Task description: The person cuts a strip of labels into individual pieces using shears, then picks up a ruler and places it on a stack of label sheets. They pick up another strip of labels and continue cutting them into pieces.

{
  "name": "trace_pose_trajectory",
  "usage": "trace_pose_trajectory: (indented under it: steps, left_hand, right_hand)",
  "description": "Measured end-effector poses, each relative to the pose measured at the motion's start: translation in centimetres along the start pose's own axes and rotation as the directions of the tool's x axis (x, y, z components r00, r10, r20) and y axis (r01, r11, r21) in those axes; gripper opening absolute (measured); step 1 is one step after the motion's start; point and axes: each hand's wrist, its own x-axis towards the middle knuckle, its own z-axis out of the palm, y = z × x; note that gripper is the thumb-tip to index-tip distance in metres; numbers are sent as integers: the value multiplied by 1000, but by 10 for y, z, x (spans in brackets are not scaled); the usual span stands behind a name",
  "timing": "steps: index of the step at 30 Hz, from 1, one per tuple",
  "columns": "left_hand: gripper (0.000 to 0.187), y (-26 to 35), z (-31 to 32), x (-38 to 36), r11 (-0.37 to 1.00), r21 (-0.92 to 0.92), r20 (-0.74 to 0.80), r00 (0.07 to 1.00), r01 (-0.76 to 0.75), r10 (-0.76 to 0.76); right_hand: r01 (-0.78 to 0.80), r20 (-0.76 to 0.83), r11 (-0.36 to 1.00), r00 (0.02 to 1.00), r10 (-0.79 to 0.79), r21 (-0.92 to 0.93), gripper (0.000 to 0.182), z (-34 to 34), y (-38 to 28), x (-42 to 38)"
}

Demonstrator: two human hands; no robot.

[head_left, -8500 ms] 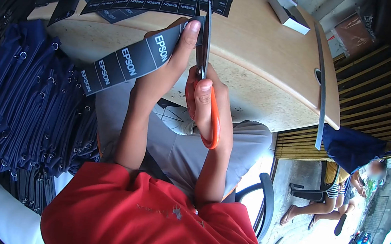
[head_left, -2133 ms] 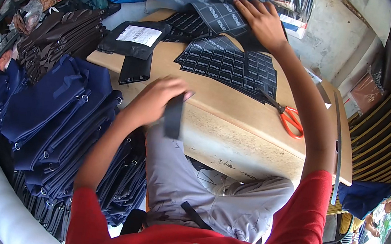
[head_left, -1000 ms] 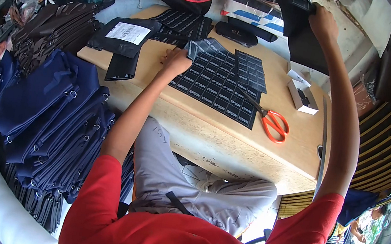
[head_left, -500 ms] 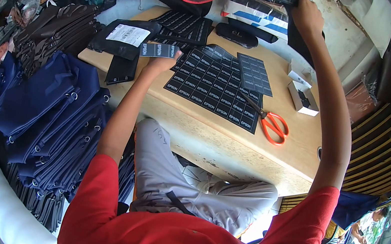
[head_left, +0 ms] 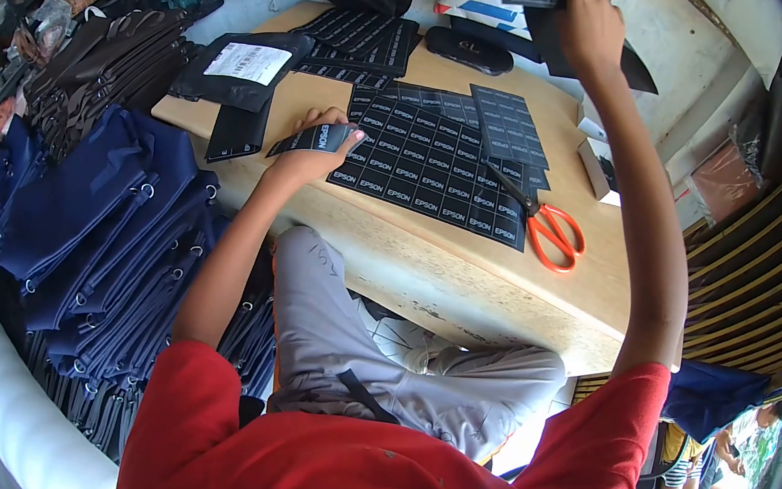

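Observation:
My left hand (head_left: 315, 154) is closed on a short dark strip of EPSON labels (head_left: 311, 139) near the table's front left edge. Just right of it lies a large black sheet of EPSON labels (head_left: 423, 163), with a smaller grey label sheet (head_left: 510, 126) overlapping its far right part. My right hand (head_left: 592, 34) is raised at the top right, its fingers closed on a dark sheet (head_left: 552, 46) that hangs beneath it; the fingertips are partly cut off by the frame's edge. Orange-handled scissors (head_left: 554, 237) rest on the large sheet's right side, blades partly over it.
On the wooden table (head_left: 576, 292) are a black parcel with a white label (head_left: 246, 66), more label sheets (head_left: 360, 43), a black case (head_left: 468, 51) and a small open box (head_left: 600, 170). Stacked navy bags (head_left: 101, 221) stand left; people (head_left: 684, 481) are at far right.
My left hand has turned and lowered the label strip towards the table. My right hand has shifted slightly up and left, with the dark sheet now spread wider below it. The view has shifted slightly.

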Motion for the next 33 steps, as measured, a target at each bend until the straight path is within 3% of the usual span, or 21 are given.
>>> trace_pose_trajectory:
  steps: [2, 6, 8, 12, 16, 20, 22, 24, 28, 32, 33]
  left_hand:
    - [36, 6, -7, -10, 1000, -14, 12, 1000, -12, 13]
    - [37, -1, -1, -15, 999, -23, 2, 1000, -31, 31]
    - [38, 1, -8, -20, 996, -63, 25, 997, -67, 69]
    - [43, -4, -14, -29, 988, -86, 48, 990, -126, 130]
    - [38, -10, -13, -26, 960, -7, 32, 959, -280, 280]
    - [45, -9, -15, -27, 974, -73, 45, 975, -214, 217]
    - [37, -2, -23, -32, 977, -86, 99, 974, -195, 203]
    - [36, -4, -22, -36, 935, -123, 39, 940, -333, 340]
    - [40, 9, -27, -39, 971, -155, 164, 965, -181, 206]
    - [43, -2, -31, -11, 971, -153, 177, 961, -186, 212]
    - [42, -7, -26, -3, 953, -165, 78, 960, -254, 269]
  right_hand:
    - [112, -33, 993, 993, -113, -36, 53, 20, 4, -20]
    - [112, 176, 993, 979, -103, -44, 59, 51, -25, -74]
    - [168, 168, 985, 971, -171, 34, 45, 61, -38, -106]
    - [259, 292, 958, 913, -284, 122, 50, 64, -54, -158]
    - [228, 430, 964, 863, -267, 140, 55, 48, -59, -190]
    - [196, 466, 967, 848, -251, 164, 57, 30, -48, -206]
    - [186, 458, 977, 863, -214, 106, 60, 23, -41, -211]
    - [119, 493, 985, 854, -165, 125, 62, 16, -34, -211]
    - [51, 526, 992, 844, -104, 115, 60, 11, -24, -209]
    - [88, 490, 990, 862, -130, 108, 59, 14, -19, -204]
    - [92, 490, 989, 861, -139, 119, 59, 15, -20, -203]
